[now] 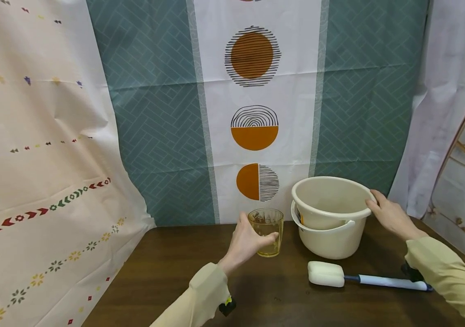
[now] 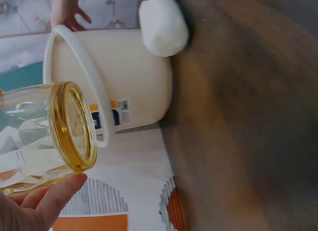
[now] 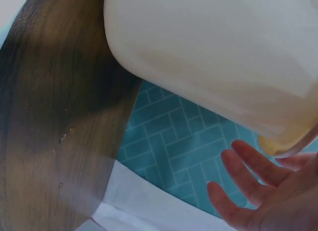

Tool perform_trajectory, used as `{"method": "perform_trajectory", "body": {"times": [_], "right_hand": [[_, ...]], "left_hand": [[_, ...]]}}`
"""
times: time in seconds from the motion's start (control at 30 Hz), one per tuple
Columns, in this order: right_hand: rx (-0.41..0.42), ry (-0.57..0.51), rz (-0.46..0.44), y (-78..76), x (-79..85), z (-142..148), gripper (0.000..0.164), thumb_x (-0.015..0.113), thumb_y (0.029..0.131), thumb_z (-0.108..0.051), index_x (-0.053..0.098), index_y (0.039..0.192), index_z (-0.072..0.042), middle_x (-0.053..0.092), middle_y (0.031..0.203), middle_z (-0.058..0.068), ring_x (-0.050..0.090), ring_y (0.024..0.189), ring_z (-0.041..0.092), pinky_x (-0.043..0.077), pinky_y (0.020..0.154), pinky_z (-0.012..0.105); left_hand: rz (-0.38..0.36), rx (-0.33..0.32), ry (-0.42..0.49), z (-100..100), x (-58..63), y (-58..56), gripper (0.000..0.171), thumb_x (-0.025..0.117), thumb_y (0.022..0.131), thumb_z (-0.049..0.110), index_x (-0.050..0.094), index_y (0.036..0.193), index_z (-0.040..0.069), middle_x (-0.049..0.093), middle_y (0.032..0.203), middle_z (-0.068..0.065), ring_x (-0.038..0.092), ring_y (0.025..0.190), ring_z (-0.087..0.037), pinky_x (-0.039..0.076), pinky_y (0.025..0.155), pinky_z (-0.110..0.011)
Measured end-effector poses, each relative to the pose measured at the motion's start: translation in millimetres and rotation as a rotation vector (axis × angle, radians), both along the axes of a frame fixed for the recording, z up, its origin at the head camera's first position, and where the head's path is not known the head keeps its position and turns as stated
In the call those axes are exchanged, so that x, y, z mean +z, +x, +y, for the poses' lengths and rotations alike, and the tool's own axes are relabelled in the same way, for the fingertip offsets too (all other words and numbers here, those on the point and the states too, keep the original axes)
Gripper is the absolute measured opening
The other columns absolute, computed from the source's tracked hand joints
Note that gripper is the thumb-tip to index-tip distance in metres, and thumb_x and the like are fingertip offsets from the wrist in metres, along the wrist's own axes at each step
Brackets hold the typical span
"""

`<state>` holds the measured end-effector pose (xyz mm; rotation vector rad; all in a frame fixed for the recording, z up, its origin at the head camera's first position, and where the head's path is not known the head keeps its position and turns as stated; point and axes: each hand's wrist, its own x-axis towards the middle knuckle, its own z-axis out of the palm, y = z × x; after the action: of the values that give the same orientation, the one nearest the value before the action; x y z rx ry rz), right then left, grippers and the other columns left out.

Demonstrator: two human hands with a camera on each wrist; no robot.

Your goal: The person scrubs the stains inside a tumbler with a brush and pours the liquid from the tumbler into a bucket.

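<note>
My left hand (image 1: 244, 240) holds an upright amber drinking glass (image 1: 274, 249), thumb across its near side and fingers at its left. In the left wrist view, the glass's thick ring base (image 2: 60, 126) shows clear of the tabletop. To its right stands a cream bucket (image 1: 330, 243), its white handle (image 2: 89, 77) hanging down across the front. My right hand (image 1: 392, 217) grips the bucket's right rim between thumb and forefinger; the other fingers (image 3: 243, 179) spread loosely outside in the right wrist view. The thumb is hidden there.
A bottle brush with a white sponge head (image 1: 325, 274) and a pale handle (image 1: 392, 281) lies before the bucket, partly under the right forearm. Patterned cloths (image 1: 159, 136) hang behind and beside the dark wooden table (image 1: 167, 268). A few drops (image 3: 63, 137) spot the tabletop.
</note>
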<state>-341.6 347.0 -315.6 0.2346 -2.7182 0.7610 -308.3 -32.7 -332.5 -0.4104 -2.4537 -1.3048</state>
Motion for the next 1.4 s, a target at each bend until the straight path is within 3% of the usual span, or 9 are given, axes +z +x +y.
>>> {"method": "perform_trajectory", "body": {"times": [0.27, 0.53, 0.83, 1.0, 1.2, 1.4], "right_hand": [[-0.005, 0.002, 0.002, 0.5, -1.0, -1, 0.062, 0.026, 0.098, -0.036, 0.014, 0.134, 0.014, 0.029, 0.122, 0.044, 0.033, 0.106, 0.058, 0.027, 0.081, 0.064], [-0.009, -0.003, -0.017, 0.1, -0.2, 0, 0.061, 0.025, 0.099, -0.036, 0.012, 0.136, 0.010, 0.028, 0.124, 0.043, 0.033, 0.107, 0.058, 0.028, 0.080, 0.064], [-0.013, -0.013, -0.033, 0.3, -0.9, -2, 0.062, 0.023, 0.099, -0.037, 0.011, 0.137, 0.010, 0.027, 0.126, 0.042, 0.031, 0.109, 0.057, 0.028, 0.081, 0.064], [-0.010, -0.019, -0.045, 0.0, -0.1, -2, 0.064, 0.023, 0.098, -0.039, 0.008, 0.137, 0.010, 0.025, 0.127, 0.042, 0.029, 0.110, 0.057, 0.027, 0.081, 0.065], [-0.012, -0.013, -0.055, -0.5, 0.8, -2, 0.064, 0.023, 0.098, -0.039, 0.007, 0.137, 0.010, 0.025, 0.127, 0.042, 0.029, 0.110, 0.058, 0.026, 0.082, 0.064], [-0.016, -0.012, -0.054, 0.6, 1.0, -2, 0.065, 0.023, 0.098, -0.039, 0.008, 0.137, 0.011, 0.025, 0.126, 0.043, 0.029, 0.109, 0.058, 0.026, 0.082, 0.064]], "left_hand": [[0.003, -0.115, -0.016, -12, -25.4, 2.6, 0.068, 0.078, 0.061, 0.043, 0.038, 0.102, 0.006, 0.043, 0.091, -0.003, 0.047, 0.077, -0.019, 0.041, 0.064, -0.032], [-0.006, -0.326, -0.024, -19, -40.7, 2.5, 0.067, 0.082, 0.060, 0.031, 0.041, 0.104, 0.002, 0.053, 0.092, -0.010, 0.053, 0.083, -0.020, 0.044, 0.069, -0.028], [-0.055, -0.523, -0.074, -24, -53.3, 4.4, 0.063, 0.081, 0.065, 0.028, 0.041, 0.108, 0.005, 0.055, 0.096, -0.003, 0.056, 0.085, -0.012, 0.043, 0.075, -0.028], [-0.102, -0.565, -0.112, -28, -60.5, 2.3, 0.066, 0.082, 0.064, 0.027, 0.041, 0.110, 0.004, 0.055, 0.098, -0.001, 0.054, 0.087, -0.009, 0.043, 0.076, -0.025], [-0.101, -0.580, -0.120, -31, -71.4, -1.9, 0.064, 0.084, 0.062, 0.025, 0.041, 0.107, 0.006, 0.056, 0.097, -0.001, 0.054, 0.087, -0.009, 0.043, 0.076, -0.024], [-0.139, -0.601, -0.123, -33, -75.4, -4.3, 0.066, 0.083, 0.064, 0.024, 0.040, 0.110, 0.006, 0.056, 0.102, -0.004, 0.054, 0.091, -0.012, 0.042, 0.077, -0.025]]}}
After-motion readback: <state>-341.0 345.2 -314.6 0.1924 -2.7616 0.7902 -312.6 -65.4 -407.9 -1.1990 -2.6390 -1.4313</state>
